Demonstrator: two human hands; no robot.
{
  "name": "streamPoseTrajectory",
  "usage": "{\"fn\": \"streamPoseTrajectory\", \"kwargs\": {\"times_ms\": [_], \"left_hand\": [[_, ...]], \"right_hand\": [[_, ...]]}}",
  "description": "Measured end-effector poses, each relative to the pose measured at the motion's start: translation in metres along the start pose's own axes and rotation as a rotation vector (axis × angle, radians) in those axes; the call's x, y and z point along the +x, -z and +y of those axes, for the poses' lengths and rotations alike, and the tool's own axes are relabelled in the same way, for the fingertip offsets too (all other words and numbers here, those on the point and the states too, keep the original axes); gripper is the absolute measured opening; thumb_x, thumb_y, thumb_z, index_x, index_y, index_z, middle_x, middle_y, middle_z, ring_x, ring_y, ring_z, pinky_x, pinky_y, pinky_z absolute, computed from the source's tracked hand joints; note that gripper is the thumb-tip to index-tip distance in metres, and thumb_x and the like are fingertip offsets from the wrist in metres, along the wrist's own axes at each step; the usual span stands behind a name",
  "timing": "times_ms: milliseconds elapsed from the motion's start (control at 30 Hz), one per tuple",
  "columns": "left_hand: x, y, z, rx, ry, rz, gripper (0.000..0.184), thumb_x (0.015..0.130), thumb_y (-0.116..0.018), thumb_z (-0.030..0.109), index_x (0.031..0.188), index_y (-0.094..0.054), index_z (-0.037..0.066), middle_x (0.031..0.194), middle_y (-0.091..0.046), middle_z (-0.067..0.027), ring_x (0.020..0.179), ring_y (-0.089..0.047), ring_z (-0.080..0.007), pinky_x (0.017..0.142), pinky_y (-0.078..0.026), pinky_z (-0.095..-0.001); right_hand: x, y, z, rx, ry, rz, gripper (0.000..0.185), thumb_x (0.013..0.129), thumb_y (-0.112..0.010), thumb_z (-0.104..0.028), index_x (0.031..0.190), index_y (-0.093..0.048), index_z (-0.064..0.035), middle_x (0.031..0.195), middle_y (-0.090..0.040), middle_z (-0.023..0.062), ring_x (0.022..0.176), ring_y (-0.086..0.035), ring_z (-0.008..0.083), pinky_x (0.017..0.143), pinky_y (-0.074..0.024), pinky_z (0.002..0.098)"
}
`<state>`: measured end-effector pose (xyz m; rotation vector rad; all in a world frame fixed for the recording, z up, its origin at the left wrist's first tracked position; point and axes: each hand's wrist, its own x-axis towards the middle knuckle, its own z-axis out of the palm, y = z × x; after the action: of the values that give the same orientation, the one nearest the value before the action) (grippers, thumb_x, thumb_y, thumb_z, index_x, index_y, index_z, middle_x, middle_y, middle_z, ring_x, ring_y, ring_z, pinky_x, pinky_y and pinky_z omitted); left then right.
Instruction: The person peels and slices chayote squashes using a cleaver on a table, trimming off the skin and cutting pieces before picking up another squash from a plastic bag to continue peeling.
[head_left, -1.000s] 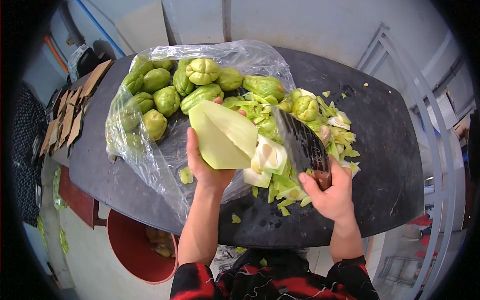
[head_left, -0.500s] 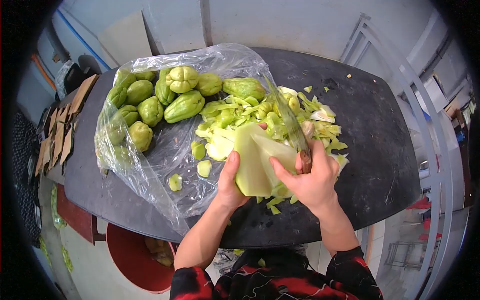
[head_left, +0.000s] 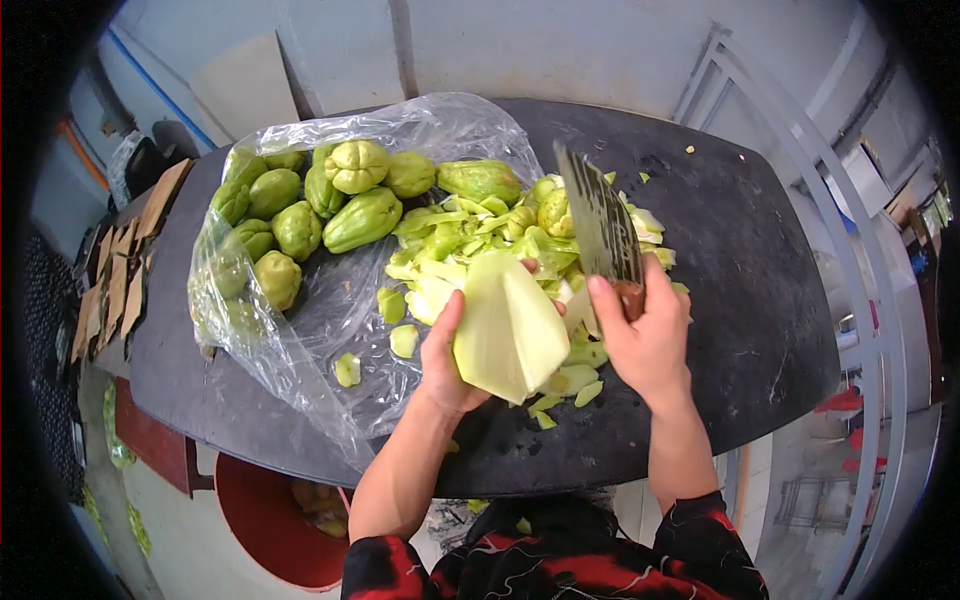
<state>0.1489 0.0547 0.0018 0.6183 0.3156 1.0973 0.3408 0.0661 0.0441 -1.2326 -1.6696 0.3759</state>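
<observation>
My left hand (head_left: 445,365) is closed around a large, peeled pale-green chayote (head_left: 510,325), held up above the table with broad flat cuts on its face. In my right hand (head_left: 645,340) is a cleaver (head_left: 605,225), gripped by its brown wooden handle, its wet wide blade pointing up and away. A pale strip of chayote (head_left: 580,310) shows between the chayote and my right hand. Behind both hands lies a heap of peelings (head_left: 450,240) on the plastic. Several unpeeled green chayotes (head_left: 365,218) sit to the left of the heap.
A clear plastic bag (head_left: 330,365) lies spread under and around the unpeeled chayotes on the dark table (head_left: 745,300). Below the table's front left edge stands a red bin (head_left: 250,520) with pale things inside. A grey metal frame (head_left: 865,290) rises at the right.
The cleaver has swung up and right, away from the chayote, showing its blade broadside. My left hand has turned the chayote, and its flat cut face shows more fully.
</observation>
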Motion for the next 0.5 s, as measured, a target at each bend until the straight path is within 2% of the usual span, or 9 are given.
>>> {"fn": "streamPoseTrajectory", "kwargs": {"times_ms": [33,100,167,200,233,300,433,500], "left_hand": [[0.0,0.003,0.003,-0.027,-0.064,0.019,0.084,0.092,-0.046,0.062,0.148,-0.032,0.002,0.133,-0.054,-0.0195,0.116,-0.06,-0.0324,0.096,-0.052,-0.045],[0.0,0.013,0.011,-0.048,-0.146,0.052,0.086,0.091,-0.045,0.063,0.148,-0.032,-0.001,0.131,-0.056,-0.0206,0.112,-0.063,-0.0336,0.093,-0.054,-0.046],[-0.001,0.027,0.023,-0.094,-0.293,-0.051,0.084,0.09,-0.047,0.061,0.148,-0.032,0.003,0.129,-0.056,-0.0217,0.118,-0.059,-0.0333,0.095,-0.052,-0.047],[-0.002,0.028,0.027,-0.18,-0.339,-0.014,0.086,0.089,-0.047,0.061,0.149,-0.029,0.002,0.127,-0.056,-0.0264,0.116,-0.06,-0.0353,0.096,-0.052,-0.0476],[-0.003,0.027,0.032,-0.174,-0.343,-0.001,0.086,0.089,-0.047,0.061,0.149,-0.029,0.002,0.127,-0.056,-0.0264,0.116,-0.06,-0.0353,0.096,-0.052,-0.0476],[-0.007,0.026,0.04,-0.04,-0.371,0.008,0.091,0.089,-0.047,0.064,0.149,-0.028,-0.001,0.123,-0.056,-0.0298,0.112,-0.061,-0.039,0.094,-0.052,-0.0496],[-0.011,0.037,0.047,0.068,-0.341,-0.099,0.095,0.086,-0.051,0.064,0.148,-0.028,-0.004,0.124,-0.056,-0.0317,0.113,-0.06,-0.0391,0.097,-0.05,-0.0488],[-0.013,0.03,0.047,0.137,-0.323,-0.036,0.096,0.085,-0.053,0.063,0.148,-0.028,-0.005,0.125,-0.055,-0.0319,0.113,-0.06,-0.0387,0.098,-0.05,-0.048]], "right_hand": [[-0.001,0.008,0.001,0.101,-0.046,-0.087,0.02,0.093,-0.067,-0.013,0.101,-0.057,0.0036,0.054,-0.053,-0.0005,0.045,-0.049,0.0043,0.042,-0.0346,0.0251],[-0.008,0.024,0.005,0.456,-0.375,-0.348,0.022,0.096,-0.064,-0.014,0.107,-0.058,0.0046,0.057,-0.053,-0.0028,0.044,-0.048,0.004,0.043,-0.0349,0.023],[-0.011,0.032,0.006,0.548,-0.435,-0.613,0.021,0.097,-0.063,-0.016,0.104,-0.058,0.0036,0.056,-0.053,-0.0016,0.044,-0.048,0.0041,0.042,-0.037,0.0226],[-0.014,0.029,0.01,0.54,-0.435,-0.693,0.021,0.096,-0.063,-0.016,0.103,-0.058,0.0036,0.056,-0.053,-0.0015,0.044,-0.049,0.0043,0.042,-0.0372,0.0228],[-0.016,0.026,0.011,0.531,-0.435,-0.77,0.021,0.096,-0.064,-0.015,0.101,-0.058,0.0036,0.055,-0.053,-0.0015,0.045,-0.049,0.0045,0.042,-0.0373,0.023],[-0.016,0.019,0.008,0.481,-0.423,-0.823,0.022,0.096,-0.065,-0.016,0.099,-0.057,0.0037,0.055,-0.054,-0.0012,0.045,-0.05,0.0046,0.042,-0.0378,0.0234],[-0.016,0.014,0.01,0.517,-0.42,-0.869,0.024,0.097,-0.064,-0.02,0.1,-0.057,0.003,0.055,-0.053,-0.0014,0.044,-0.049,0.005,0.042,-0.0376,0.0234],[-0.015,0.012,0.007,0.595,-0.432,-0.862,0.023,0.098,-0.062,-0.02,0.1,-0.056,0.0022,0.055,-0.052,-0.0021,0.043,-0.048,0.0049,0.041,-0.0372,0.0229]]}}
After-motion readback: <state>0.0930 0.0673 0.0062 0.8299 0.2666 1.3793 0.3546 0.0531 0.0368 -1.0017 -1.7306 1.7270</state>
